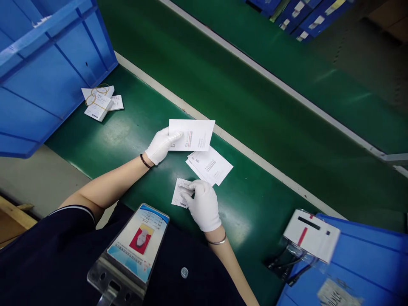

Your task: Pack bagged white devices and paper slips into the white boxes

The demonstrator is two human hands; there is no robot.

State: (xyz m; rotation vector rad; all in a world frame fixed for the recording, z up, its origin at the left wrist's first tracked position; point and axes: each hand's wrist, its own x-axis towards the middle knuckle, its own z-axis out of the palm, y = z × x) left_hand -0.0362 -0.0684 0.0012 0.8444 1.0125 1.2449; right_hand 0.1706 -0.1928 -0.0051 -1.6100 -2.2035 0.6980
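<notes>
both hands are in white gloves here. the left hand (162, 144) is pinching a white printed card (192, 134) by its left edge, holding it up just over the green table (134, 140). the right hand (202, 204) is curled down onto a small folded leaflet (179, 192) that lies flat on the table near the body, fingertips pressing its top edge. between the two there's a little fanned stack of cards (210, 165) lying flat, just right of the leaflet. further left sits a bundle of leaflets with rubber bands (99, 102), right beside a big blue crate (47, 72). an id badge (134, 246) hangs at the chest, and a white box (312, 233) rests on another blue bin at the lower right.
</notes>
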